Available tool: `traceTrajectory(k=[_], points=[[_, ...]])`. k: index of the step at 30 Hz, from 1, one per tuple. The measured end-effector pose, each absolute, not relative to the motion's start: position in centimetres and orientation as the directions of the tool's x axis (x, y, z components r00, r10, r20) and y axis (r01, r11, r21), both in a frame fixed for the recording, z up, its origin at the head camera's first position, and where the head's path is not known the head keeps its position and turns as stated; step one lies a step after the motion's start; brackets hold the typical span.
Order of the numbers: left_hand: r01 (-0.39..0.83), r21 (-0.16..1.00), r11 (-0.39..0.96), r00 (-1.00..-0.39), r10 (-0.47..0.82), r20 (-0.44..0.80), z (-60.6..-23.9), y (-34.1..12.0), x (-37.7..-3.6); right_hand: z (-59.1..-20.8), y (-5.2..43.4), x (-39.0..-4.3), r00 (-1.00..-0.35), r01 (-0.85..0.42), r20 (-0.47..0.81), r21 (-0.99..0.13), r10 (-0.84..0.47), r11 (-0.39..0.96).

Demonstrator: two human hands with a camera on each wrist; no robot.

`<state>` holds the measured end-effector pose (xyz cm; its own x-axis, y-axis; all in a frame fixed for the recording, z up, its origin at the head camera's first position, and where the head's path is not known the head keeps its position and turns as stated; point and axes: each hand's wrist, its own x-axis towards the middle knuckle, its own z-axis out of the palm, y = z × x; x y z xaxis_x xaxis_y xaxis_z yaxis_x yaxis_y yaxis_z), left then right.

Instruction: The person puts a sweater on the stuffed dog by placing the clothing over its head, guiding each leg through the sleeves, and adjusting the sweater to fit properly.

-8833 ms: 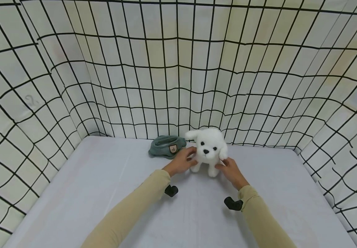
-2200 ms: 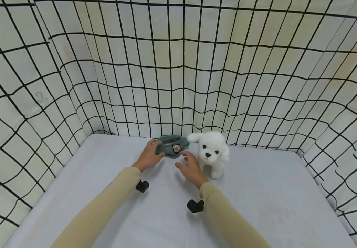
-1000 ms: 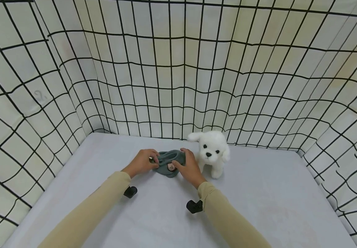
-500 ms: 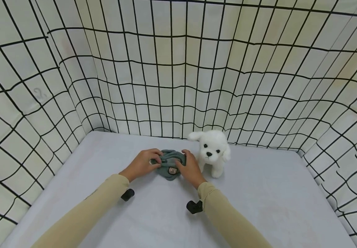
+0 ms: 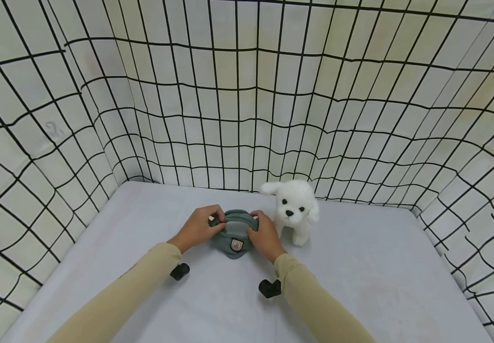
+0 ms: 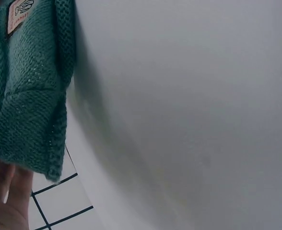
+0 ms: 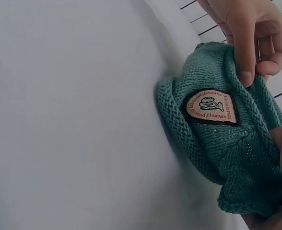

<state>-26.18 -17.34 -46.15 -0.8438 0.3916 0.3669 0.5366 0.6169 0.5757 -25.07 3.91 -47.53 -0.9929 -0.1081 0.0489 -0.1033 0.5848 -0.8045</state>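
Observation:
A small teal knitted garment (image 5: 226, 245) with a sewn-on patch sits between both hands, its opening spread. My left hand (image 5: 198, 226) pinches its left edge between thumb and fingers, as the right wrist view also shows of that hand (image 7: 249, 38). At the opposite edge, my right hand (image 5: 266, 234) grips the rim with thumb inside. The patch (image 7: 211, 106) appears plainly in the right wrist view. In the left wrist view, fingers (image 6: 18, 189) lie beneath the knit (image 6: 30, 110). A white plush dog (image 5: 295, 205) stands just right of my right hand.
A white-covered table (image 5: 358, 267) lies under everything. Black netting (image 5: 247, 88) over pale walls closes in the back and both sides. Black wrist pieces (image 5: 180, 271) hang under the forearms.
The hands have gone from the plush dog to the garment and drawn it nearer. Its opening has since been spread wider and the patch has tipped down. The dog stays put.

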Motion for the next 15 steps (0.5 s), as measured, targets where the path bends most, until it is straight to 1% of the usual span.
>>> traceTrajectory(k=[7, 11, 15], points=[[0.442, 0.557, 0.703, -0.895, 0.298, 0.333, -45.91, -17.15, -26.25, -47.20, 4.04, -24.54, -0.986, -0.161, 0.107, -0.774, -0.124, 0.612], [0.419, 0.548, 0.724, -0.906, 0.297, 0.300, -45.59, -17.14, -25.98, -46.98, 4.30, -24.15, -0.980, -0.201, 0.154, -0.753, -0.130, 0.627], [0.378, 0.565, 0.733, -0.926, 0.303, 0.226, -45.20, -17.19, -25.74, -47.09, 4.63, -24.04, -0.972, -0.237, 0.187, -0.738, -0.146, 0.631]])
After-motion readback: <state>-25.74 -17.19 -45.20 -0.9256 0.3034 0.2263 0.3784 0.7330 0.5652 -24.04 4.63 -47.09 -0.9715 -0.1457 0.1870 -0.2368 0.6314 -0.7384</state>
